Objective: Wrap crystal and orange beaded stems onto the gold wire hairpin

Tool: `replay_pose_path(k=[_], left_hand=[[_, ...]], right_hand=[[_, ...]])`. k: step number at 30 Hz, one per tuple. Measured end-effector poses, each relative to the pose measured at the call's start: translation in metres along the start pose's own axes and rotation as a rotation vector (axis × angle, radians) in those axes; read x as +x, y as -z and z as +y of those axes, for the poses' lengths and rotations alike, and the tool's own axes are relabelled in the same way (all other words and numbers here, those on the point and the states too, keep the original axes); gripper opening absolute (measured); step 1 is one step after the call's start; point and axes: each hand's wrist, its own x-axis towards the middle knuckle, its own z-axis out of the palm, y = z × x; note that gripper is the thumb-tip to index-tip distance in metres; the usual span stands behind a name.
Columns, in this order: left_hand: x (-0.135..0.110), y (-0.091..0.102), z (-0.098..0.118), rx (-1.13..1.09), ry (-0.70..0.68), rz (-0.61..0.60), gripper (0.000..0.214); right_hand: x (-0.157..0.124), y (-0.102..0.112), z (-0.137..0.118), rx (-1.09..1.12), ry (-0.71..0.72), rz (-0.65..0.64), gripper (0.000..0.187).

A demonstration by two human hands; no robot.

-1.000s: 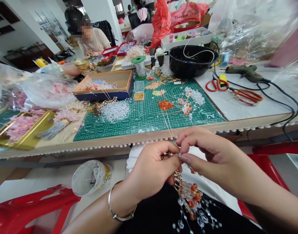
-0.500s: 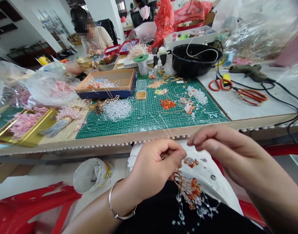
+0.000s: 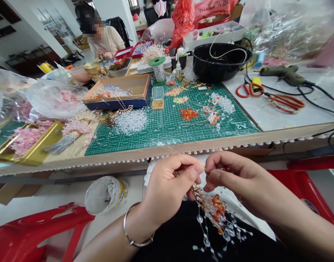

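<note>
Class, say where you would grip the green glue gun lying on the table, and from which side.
Probably the handle end of the glue gun, from above: it lies flat on the table, nozzle pointing left toward the black bowl, cord trailing right.

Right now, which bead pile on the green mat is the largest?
The clear pile at the mat's left edge, before the brown box; the orange pile and others are far smaller.

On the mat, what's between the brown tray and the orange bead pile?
A small clear box holding gold beads, beside the brown tray on the cutting mat; then bare mat up to the orange bead pile. Head view.
</note>
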Motion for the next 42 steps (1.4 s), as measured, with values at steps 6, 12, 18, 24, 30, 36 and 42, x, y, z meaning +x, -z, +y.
replay_pose_path(k=[6, 12, 18, 24, 30, 36, 42], left_hand=[[0.004, 0.005, -0.007, -0.099, 0.049, -0.025, 0.015], [0.007, 0.001, -0.007, -0.097, 0.034, -0.068, 0.014], [0.008, -0.003, -0.011, -0.138, 0.029, -0.052, 0.015], [0.006, -0.002, -0.011, -0.176, 0.038, -0.049, 0.014], [0.007, -0.001, -0.008, -0.117, 0.055, -0.054, 0.015], [0.004, -0.001, -0.011, -0.158, 0.026, -0.074, 0.015], [0.001, 0.000, -0.008, -0.036, 0.050, -0.055, 0.014]], right_hand=[[-0.007, 0.000, -0.001, -0.150, 0.017, 0.154, 0.017], [-0.005, -0.005, 0.000, -0.112, 0.008, 0.116, 0.019], [-0.004, -0.004, 0.006, 0.142, 0.017, 0.052, 0.020], [0.000, -0.004, 0.003, 0.160, 0.040, 0.101, 0.029], [-0.005, 0.001, 0.002, -0.154, -0.027, 0.094, 0.029], [-0.007, -0.003, 0.001, -0.034, 0.042, 0.094, 0.029], [-0.002, -0.001, -0.003, -0.205, -0.059, 0.029, 0.027]])
